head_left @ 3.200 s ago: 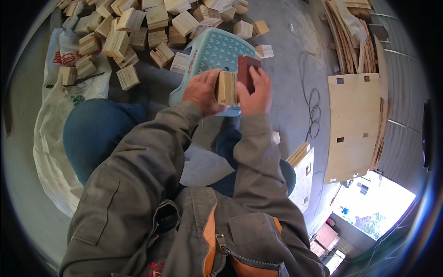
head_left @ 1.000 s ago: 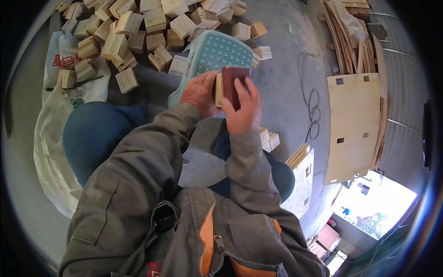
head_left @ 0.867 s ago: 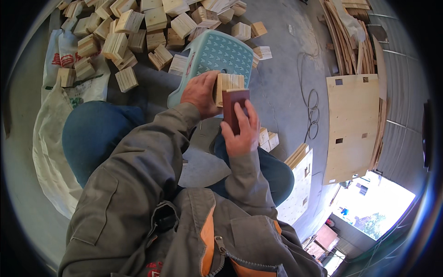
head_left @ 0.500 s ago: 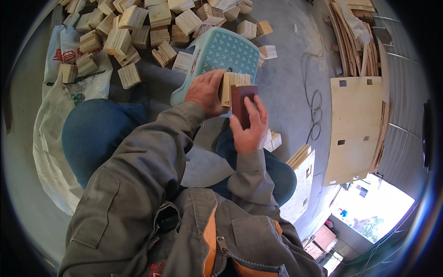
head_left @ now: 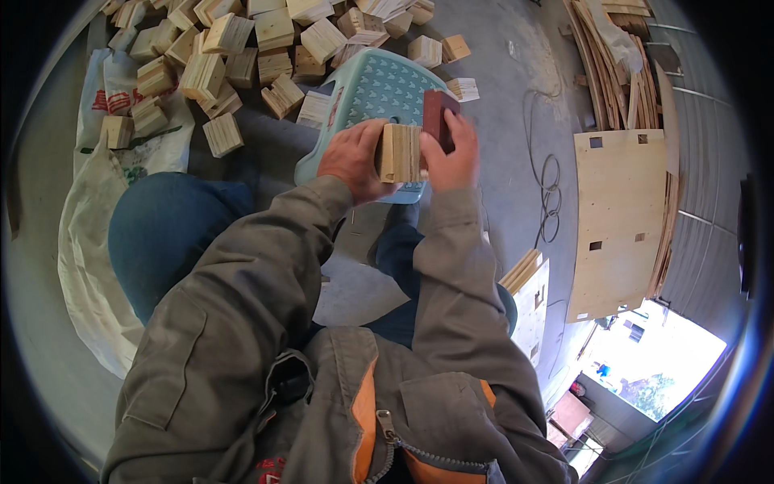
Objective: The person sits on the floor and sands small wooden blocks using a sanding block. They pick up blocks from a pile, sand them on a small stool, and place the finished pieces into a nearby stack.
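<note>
My left hand [head_left: 352, 160] is closed around a pale layered plywood block [head_left: 401, 153], gripping it from its left side above the stool. In my right hand [head_left: 454, 158] is a reddish-brown rectangular block [head_left: 437, 113] that looks like a sanding block. It stands tilted along the right side of the plywood block; whether the two touch I cannot tell. Under both hands is a light teal plastic stool [head_left: 387, 81] with a patterned top, partly hidden by them.
A heap of plywood blocks [head_left: 274, 28] lies on the floor beyond the stool. White sacking [head_left: 89, 266] spreads at the left. A thin cable [head_left: 551, 198] coils on the floor at the right, near leaning wooden panels [head_left: 619, 210].
My right hand has moved forward along the plywood block's right side with the sanding block. The plywood block has turned slightly, showing more of its layered face.
</note>
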Available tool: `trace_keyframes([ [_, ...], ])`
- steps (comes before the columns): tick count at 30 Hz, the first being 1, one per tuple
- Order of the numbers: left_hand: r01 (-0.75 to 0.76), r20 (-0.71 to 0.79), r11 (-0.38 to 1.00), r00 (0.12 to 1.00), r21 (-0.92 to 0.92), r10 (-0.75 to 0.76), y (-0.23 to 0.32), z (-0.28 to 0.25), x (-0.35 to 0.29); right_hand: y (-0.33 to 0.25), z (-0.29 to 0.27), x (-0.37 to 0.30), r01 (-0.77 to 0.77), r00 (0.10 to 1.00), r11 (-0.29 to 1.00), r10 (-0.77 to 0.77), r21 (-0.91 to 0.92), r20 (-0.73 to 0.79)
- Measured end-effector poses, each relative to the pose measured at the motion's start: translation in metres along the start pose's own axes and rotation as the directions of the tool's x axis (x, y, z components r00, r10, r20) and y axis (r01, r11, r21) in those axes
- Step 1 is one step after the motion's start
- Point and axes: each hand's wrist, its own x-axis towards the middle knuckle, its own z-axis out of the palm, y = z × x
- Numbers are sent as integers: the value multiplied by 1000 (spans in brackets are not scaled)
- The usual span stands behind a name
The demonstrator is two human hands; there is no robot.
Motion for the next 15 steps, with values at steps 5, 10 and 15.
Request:
trace_keyframes([
  [5,4,1,1000,1000,-14,-4,-3,-2,0,-30,-26,-88,54,999,992,-55,-115,-1],
  [10,-2,-10,1000,1000,-25,1,-6,1,0,-54,-37,-134,54,999,992,-52,-115,15],
  [15,-4,-10,1000,1000,-25,4,-4,1,0,-47,-33,-123,74,997,992,-74,-104,1],
])
